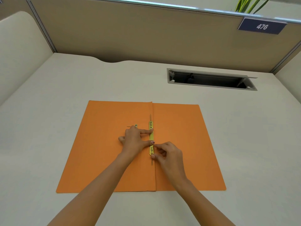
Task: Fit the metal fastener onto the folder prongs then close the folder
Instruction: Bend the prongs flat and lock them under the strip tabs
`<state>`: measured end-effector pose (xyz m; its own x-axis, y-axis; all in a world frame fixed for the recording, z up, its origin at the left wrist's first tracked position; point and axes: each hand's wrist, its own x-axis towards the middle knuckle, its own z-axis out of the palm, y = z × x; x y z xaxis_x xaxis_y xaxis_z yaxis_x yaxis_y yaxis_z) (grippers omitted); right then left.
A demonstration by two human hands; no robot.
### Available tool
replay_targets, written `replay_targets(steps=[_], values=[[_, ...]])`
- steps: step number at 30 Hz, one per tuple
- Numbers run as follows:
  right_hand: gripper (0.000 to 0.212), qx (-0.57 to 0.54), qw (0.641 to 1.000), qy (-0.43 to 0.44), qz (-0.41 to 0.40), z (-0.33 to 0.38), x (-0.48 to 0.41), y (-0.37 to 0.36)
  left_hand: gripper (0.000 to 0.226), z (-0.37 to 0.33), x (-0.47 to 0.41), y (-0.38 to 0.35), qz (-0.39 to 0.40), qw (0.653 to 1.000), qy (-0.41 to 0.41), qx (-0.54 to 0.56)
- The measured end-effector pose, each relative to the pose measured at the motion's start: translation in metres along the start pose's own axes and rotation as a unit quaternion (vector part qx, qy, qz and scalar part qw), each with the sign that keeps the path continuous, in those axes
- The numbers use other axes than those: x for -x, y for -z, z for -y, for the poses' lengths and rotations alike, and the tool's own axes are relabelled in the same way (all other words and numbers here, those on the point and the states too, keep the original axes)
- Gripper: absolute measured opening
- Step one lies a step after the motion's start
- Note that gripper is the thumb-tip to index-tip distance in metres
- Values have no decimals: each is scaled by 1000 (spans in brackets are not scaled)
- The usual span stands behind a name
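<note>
An orange folder (179, 144) lies open and flat on the desk. A yellow metal fastener bar (151, 137) runs along its centre fold, with thin prongs sticking out past both ends, at the far end (150, 117) and the near end (152, 161). My left hand (135, 139) rests on the left flap, index finger and thumb pressing on the bar. My right hand (169, 154) pinches the bar's near end between thumb and fingertips.
The beige desk (65, 82) is walled by tan cubicle partitions (130, 33). An open cable slot (210, 79) is recessed at the back right. A plate reading 476 (261, 26) hangs above it, beside plant leaves (250, 4).
</note>
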<state>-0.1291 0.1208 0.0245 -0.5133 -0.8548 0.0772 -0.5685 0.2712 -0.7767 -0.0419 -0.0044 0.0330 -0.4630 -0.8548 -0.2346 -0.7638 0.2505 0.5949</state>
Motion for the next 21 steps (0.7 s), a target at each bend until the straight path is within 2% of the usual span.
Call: replay_targets(steps=[11, 15, 18, 21], values=[[27, -7, 1000, 13, 7, -5, -5, -4, 43, -1, 3, 0, -8, 1000, 10, 8], [13, -18, 998, 24, -52, -10, -3, -5, 40, 1, 11, -2, -15, 1000, 3, 22], [20, 0, 997, 51, -62, -14, 2, -6, 38, 5, 19, -2, -29, 997, 3, 74], [32, 9, 997, 64, -29, -17, 6, -6, 35, 13, 34, -1, -64, 982, -18, 174]])
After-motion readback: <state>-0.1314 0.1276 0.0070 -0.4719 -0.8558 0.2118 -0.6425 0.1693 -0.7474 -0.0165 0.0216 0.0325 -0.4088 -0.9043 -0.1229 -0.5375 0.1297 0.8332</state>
